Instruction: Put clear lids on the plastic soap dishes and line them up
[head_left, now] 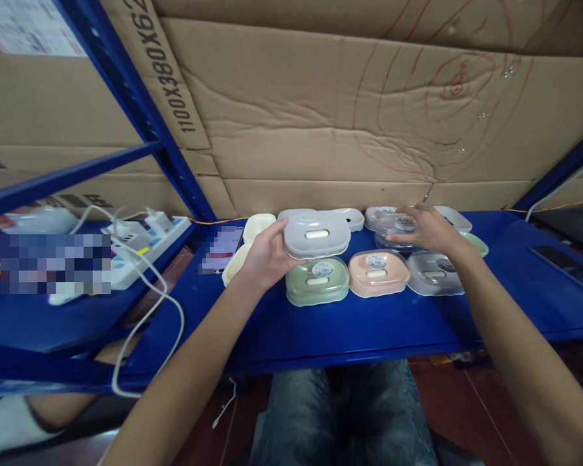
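My left hand grips a pale grey soap box by its left end and holds it above the blue shelf. My right hand is closed over a clear grey soap box in the back row. In front stand a green soap box, a peach soap box and another grey soap box, each with a round sticker on its lid. Cream lids lie to the left, partly hidden behind my left hand.
Cardboard sheets form the wall behind the shelf. A white power strip with plugs and cables sits on the left shelf. A phone lies left of the boxes. A dark device lies far right. My knees are under the shelf.
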Available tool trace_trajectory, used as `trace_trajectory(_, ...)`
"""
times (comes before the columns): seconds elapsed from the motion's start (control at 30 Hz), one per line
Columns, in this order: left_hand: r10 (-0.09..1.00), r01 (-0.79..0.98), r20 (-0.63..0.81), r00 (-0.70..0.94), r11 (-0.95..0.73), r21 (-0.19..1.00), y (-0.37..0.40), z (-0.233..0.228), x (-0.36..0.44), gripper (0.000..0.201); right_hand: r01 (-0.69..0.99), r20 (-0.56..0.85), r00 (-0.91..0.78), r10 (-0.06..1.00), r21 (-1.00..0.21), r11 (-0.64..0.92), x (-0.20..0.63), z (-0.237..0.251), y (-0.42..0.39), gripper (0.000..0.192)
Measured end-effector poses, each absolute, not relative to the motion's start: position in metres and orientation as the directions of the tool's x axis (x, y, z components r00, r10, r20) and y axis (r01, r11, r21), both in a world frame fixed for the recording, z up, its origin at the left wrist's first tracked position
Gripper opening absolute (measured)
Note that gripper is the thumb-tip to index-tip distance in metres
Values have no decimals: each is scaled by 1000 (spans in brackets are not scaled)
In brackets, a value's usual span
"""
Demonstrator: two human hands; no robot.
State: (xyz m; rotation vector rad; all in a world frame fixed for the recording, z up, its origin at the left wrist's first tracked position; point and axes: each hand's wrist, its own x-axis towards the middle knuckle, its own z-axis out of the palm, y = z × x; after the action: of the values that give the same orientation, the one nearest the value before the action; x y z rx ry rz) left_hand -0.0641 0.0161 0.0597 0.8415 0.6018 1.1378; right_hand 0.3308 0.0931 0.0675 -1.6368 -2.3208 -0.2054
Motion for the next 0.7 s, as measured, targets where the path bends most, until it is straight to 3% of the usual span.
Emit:
trace_trajectory(0.2,946,-508,6,325,169,845,16,59,-64,55,885,565,-247,787,-199,421,322,66,94,71)
trace_trajectory(0.3,943,-476,19,331,150,866,16,58,-65,56,851,650,-258,714,-198,487,312,73,92,76)
trace_trajectory(0.57,945,-502,5,328,170,848,14,60,-63,53,664,670,-374,642,-290,689,237,97,44,76)
trace_trajectory(0.7,944,-502,4,329,172,847,12,60,-61,56,602,669,-485,562,-211,770,197,91,35,88)
